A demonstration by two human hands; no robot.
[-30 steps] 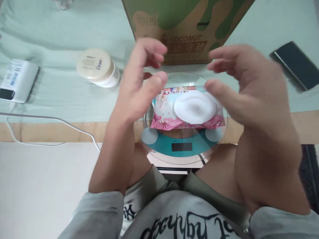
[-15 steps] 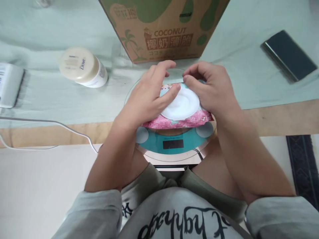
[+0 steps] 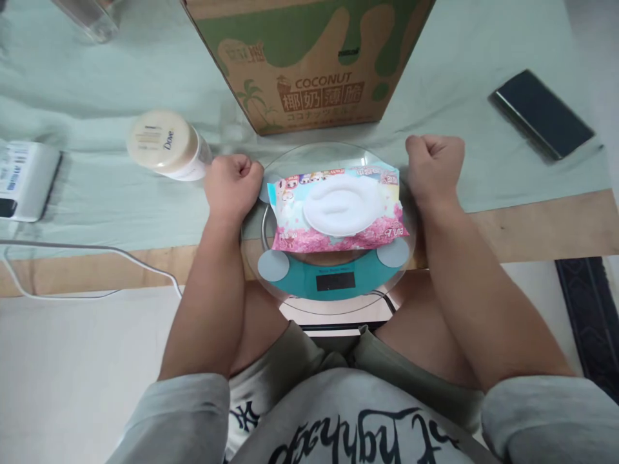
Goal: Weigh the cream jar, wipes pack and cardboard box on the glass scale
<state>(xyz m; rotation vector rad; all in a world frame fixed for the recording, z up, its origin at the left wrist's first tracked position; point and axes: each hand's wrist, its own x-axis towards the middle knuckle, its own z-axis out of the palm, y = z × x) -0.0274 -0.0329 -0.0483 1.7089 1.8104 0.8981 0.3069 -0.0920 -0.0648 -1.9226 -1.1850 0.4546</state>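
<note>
A pack of wet wipes (image 3: 290, 222), pink and light blue with a white oval lid, lies flat on a round glass scale (image 3: 294, 277). The scale's teal band carries a dark display and faces me; its near edge juts past the table edge. My left hand (image 3: 234, 187) is closed in a fist at the scale's left rim, close to a cream-lidded Dove jar. On the other side my right hand (image 3: 434, 169) is also a fist, resting just right of the scale. Neither hand touches the pack, and nothing shows in either fist.
A tall coconut carton (image 3: 319, 71) stands behind the scale. To the left are the Dove jar (image 3: 167, 145), a white boxy device (image 3: 29, 180) and a white cable (image 3: 111, 248). A dark phone (image 3: 541, 113) lies at right on the pale green cloth (image 3: 464, 96).
Both hands have let go of the wipes pack and drawn apart to either side of the scale, closing into fists. The pack stays on the scale. The view has shifted slightly.
</note>
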